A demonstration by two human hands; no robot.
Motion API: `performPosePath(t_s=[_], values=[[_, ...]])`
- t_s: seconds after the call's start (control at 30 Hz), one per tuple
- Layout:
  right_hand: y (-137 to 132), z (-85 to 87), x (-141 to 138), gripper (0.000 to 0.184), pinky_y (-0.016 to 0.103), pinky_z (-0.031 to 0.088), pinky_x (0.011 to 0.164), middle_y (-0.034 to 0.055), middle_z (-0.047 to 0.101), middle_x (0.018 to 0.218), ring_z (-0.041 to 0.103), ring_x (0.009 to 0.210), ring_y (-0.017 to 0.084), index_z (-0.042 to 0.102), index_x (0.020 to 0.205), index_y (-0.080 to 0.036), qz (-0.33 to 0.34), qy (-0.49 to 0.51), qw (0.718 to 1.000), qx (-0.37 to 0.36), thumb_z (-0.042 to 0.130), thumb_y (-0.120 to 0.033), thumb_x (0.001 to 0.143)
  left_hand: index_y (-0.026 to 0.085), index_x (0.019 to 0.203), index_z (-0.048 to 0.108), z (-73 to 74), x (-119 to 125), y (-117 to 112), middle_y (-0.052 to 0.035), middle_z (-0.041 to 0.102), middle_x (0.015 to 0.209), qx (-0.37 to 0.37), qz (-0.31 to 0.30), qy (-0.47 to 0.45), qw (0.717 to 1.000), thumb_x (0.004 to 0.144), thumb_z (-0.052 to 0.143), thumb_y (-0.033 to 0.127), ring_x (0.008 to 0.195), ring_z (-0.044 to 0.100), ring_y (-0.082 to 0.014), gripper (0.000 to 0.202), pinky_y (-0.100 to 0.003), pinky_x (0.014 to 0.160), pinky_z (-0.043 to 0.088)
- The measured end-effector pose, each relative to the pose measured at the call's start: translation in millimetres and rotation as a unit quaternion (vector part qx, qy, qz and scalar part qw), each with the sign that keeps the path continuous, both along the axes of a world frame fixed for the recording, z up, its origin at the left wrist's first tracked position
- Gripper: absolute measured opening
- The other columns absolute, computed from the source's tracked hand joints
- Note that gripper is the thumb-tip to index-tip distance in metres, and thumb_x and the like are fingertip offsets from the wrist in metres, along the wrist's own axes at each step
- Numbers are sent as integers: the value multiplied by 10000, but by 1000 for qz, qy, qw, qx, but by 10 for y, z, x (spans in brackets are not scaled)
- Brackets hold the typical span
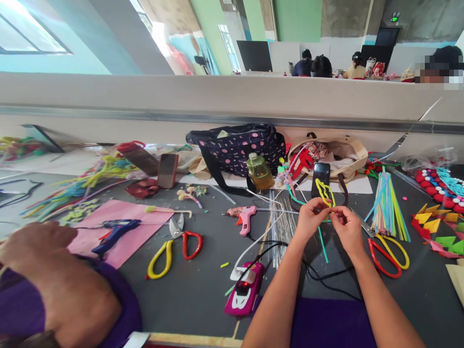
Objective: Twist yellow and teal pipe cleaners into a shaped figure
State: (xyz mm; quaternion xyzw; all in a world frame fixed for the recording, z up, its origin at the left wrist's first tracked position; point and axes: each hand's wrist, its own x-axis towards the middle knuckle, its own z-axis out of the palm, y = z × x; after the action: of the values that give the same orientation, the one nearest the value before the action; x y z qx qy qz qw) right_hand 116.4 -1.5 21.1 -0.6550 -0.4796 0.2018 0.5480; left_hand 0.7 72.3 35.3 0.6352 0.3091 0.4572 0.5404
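A yellow pipe cleaner (324, 188), bent into loops, is pinched between the fingertips of both my hands. My left hand (312, 216) closes on its lower left part, and my right hand (347, 227) grips it at the lower right, close beside the left. Behind the loops a black phone (322, 170) leans against a beige bag (348, 152). Under my hands lies a green pipe cleaner (323, 245). Thin metal wires (282, 232) are to the left of my left forearm. Scissors (391, 253) with red and yellow handles lie right of my right hand, near bundled pastel pipe cleaners (387, 208).
On the left a co-worker's arm (68, 290) reaches over the table by a blue glue gun (118, 234) on pink paper. A pink glue gun (245, 218), more scissors (176, 246), a magenta power strip (246, 292) with cables, and a bottle (260, 174) stand or lie around.
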Motion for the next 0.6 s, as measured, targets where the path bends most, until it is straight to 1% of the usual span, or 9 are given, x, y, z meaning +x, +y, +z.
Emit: performPosePath(t_s=[0.13, 0.27, 0.4, 0.6], values=[[1, 37, -5, 195, 248, 406, 562, 22, 642, 729, 503, 594, 138, 677, 877, -178, 17, 59, 998, 10, 610, -341, 794, 162, 898, 706, -7, 8, -15, 1, 639, 681, 8, 13, 2, 1000, 738, 684, 232, 561, 520, -93, 177, -204, 536, 393], [-2, 62, -10, 192, 243, 411, 564, 25, 650, 747, 520, 620, 140, 672, 867, -170, 22, 89, 995, 30, 617, -339, 793, 169, 862, 698, -1, 1, -30, 4, 654, 685, 28, 23, 10, 999, 743, 679, 229, 585, 568, -101, 135, -202, 566, 431], [-14, 59, -18, 158, 239, 398, 550, -4, 608, 701, 468, 582, 123, 670, 857, -179, 13, 55, 998, 37, 613, -318, 807, 170, 849, 688, -15, 5, -32, -10, 682, 742, 24, 29, -6, 999, 734, 698, 229, 668, 633, -126, 130, -217, 634, 480], [-27, 42, -27, 117, 245, 416, 566, 0, 614, 745, 476, 593, 125, 663, 884, -192, -4, -25, 998, 62, 584, -269, 845, 167, 825, 674, -51, 68, -45, -2, 682, 756, -50, 9, -95, 994, 693, 734, 207, 685, 653, -126, 150, -216, 651, 495]])
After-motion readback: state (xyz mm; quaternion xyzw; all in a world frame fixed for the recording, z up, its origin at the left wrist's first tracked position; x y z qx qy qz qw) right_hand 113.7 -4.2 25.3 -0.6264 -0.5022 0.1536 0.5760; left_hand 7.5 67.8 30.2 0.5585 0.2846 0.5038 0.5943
